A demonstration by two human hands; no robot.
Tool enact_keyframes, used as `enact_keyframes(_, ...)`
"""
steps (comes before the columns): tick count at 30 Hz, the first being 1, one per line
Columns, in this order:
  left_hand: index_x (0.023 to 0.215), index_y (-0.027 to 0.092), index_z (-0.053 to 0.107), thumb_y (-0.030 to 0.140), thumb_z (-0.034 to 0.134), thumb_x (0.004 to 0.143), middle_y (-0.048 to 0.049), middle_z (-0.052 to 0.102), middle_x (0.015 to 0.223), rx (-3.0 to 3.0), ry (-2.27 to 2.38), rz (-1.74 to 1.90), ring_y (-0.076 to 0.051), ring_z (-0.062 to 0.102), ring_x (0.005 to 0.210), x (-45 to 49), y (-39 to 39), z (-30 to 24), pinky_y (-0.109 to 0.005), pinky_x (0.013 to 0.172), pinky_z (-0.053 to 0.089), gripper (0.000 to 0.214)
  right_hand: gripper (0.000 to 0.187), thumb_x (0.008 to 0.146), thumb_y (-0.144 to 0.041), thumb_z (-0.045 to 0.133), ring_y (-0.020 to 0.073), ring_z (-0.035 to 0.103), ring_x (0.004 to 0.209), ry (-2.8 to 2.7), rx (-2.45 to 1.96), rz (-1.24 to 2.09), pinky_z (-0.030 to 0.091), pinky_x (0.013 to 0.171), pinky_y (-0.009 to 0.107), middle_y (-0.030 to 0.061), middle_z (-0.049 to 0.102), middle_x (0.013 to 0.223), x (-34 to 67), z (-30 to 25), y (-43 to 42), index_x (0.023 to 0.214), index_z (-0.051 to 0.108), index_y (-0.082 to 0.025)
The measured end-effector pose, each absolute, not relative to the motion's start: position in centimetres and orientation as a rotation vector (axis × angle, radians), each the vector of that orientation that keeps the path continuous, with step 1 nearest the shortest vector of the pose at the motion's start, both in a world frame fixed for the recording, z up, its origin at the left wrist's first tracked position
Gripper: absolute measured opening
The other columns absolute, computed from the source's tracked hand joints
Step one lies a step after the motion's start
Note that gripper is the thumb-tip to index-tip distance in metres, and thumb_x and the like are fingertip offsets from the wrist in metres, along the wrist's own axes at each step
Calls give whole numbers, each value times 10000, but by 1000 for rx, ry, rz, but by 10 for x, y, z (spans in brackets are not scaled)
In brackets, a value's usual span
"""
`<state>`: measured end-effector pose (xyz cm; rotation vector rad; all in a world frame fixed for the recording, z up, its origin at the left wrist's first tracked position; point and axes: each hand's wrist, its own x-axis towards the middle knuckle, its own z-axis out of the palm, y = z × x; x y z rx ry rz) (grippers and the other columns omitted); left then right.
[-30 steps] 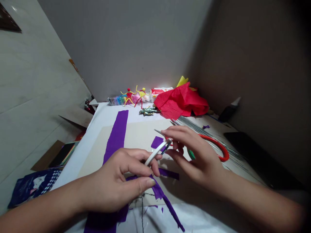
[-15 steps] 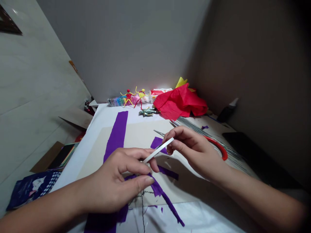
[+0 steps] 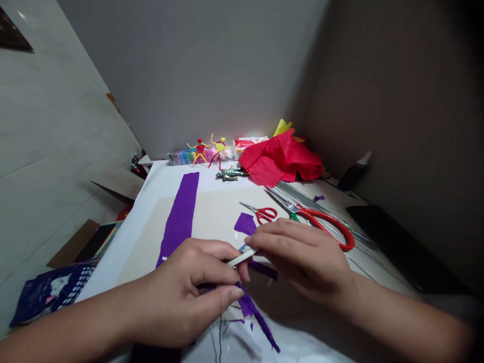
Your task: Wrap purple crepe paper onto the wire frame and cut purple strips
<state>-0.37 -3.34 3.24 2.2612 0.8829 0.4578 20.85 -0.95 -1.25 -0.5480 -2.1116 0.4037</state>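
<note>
Right hand (image 3: pixel 302 264) has dropped toward left hand (image 3: pixel 181 295), uncovering small scissors (image 3: pixel 266 215). Both nearly closed, pinching white strip (image 3: pixel 242 257) over card (image 3: pixel 212 222), apparently to steady it; left also seems to hold purple crepe (image 3: pixel 245 305).
</note>
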Motion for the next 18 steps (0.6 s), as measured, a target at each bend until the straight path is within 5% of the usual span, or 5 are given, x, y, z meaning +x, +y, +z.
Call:
enact_keyframes(5, 888, 182, 707, 141, 529, 832, -11, 635, 979, 2189, 922, 530, -103, 608, 854, -7, -31, 31, -176, 770, 455, 191, 116, 904, -193, 452, 112, 554, 688, -1753, -882, 989, 470, 644, 252, 31, 614, 922, 208, -14, -3, 941, 558, -219)
enact_keyframes(12, 803, 181, 707, 94, 549, 802, -1, 636, 902, 2263, 977, 621, -99, 596, 819, -6, -29, 32, -177, 740, 438, 180, 100, 921, -288, 429, 120, 572, 672, -1457, -804, 1494, 475, 664, 277, 4, 585, 741, 206, -22, 5, 931, 469, -198)
enact_keyframes(15, 815, 161, 694, 83, 532, 808, -1, 611, 835, 2224, 962, 610, -85, 583, 747, -3, -30, 31, -171, 679, 439, 180, 114, 902, -259, 452, 118, 561, 633, -1610, -919, 1257, 476, 589, 266, 33, 599, 821, 205, -24, 2, 993, 490, -203)
enact_keyframes(18, 786, 139, 691, 86, 515, 814, -18, 604, 826, 2208, 950, 577, -94, 581, 736, 0, -31, 29, -185, 671, 445, 186, 333, 852, -159, 506, 167, 583, 850, -1935, -857, 662, 486, 668, 291, 107, 539, 1167, 205, -26, -4, 1177, 508, -233)
